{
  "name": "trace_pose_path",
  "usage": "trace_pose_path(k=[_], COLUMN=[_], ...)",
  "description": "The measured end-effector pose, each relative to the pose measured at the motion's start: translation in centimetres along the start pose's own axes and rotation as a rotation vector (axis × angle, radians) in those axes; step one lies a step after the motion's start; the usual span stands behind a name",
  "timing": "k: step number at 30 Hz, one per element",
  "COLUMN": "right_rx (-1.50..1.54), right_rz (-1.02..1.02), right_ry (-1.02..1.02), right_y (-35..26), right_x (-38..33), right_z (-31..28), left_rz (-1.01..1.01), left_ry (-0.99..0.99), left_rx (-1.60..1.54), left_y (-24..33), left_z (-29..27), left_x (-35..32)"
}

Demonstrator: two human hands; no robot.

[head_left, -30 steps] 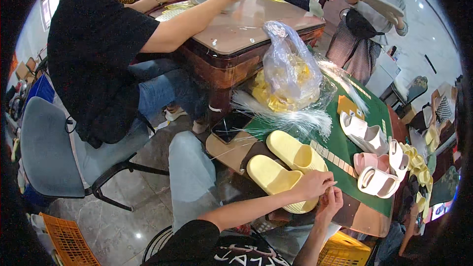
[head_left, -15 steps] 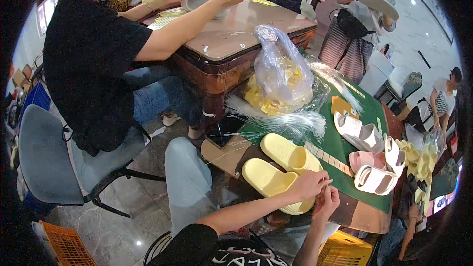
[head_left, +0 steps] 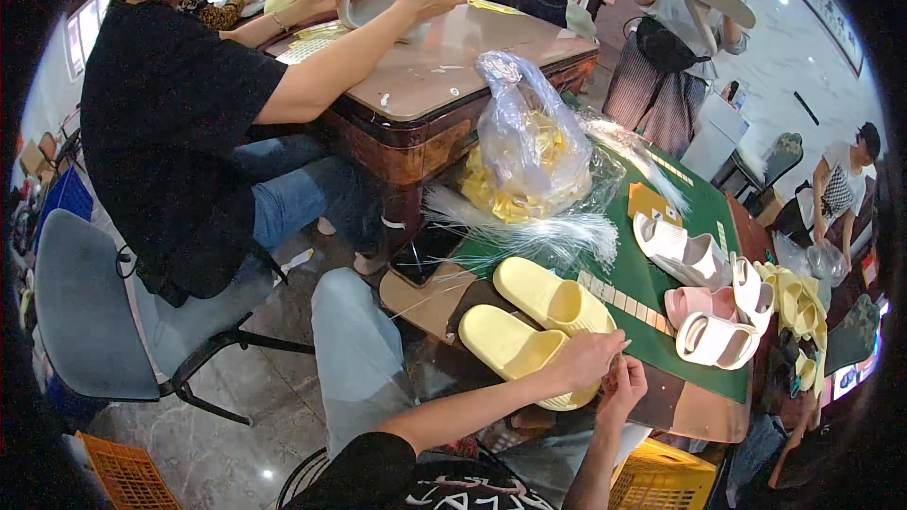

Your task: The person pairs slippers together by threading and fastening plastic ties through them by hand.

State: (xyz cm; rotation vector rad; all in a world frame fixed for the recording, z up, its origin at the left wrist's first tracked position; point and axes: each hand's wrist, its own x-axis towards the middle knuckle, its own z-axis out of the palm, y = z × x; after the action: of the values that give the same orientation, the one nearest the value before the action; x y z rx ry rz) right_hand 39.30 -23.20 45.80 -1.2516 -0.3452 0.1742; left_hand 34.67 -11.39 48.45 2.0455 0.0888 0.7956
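My left hand reaches over the near yellow slipper, thumb and fingertips pinched together. Close beside it, my right hand is also closed in a pinch, just off the table edge. What lies between the fingertips is too small to make out. A second yellow slipper rests alongside the first, toes pointing left. Behind the pair, a bundle of thin clear plastic strands spreads over the table next to a clear bag with yellow pieces in it.
White sandals and a pink sandal stand right on the green table. A dark phone lies at its left edge. A yellow crate sits below. Co-workers handle slippers around a brown table; a grey chair stands left.
The whole view has shifted slightly. Both my hands stay close together in nearly the same pose over the slipper. The person at far right has bent a little differently.
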Motion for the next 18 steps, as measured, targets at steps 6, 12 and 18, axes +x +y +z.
trace_pose_path(k=[6,12,18], right_rx=[-0.003,-0.058,-0.1], right_rz=[-0.001,-0.024,-0.058], right_ry=[0.008,0.001,0.002], right_y=[0.8,1.0,0.6], right_x=[0.1,0.0,0.0], right_z=[-0.4,-0.6,-0.4], left_rz=[0.002,0.029,-0.035], left_ry=[-0.068,-0.083,-0.078], left_rx=[0.065,0.11,0.055], left_y=[0.1,-0.4,-0.3], left_z=[-0.1,0.3,0.6], left_x=[0.0,-0.2,0.4])
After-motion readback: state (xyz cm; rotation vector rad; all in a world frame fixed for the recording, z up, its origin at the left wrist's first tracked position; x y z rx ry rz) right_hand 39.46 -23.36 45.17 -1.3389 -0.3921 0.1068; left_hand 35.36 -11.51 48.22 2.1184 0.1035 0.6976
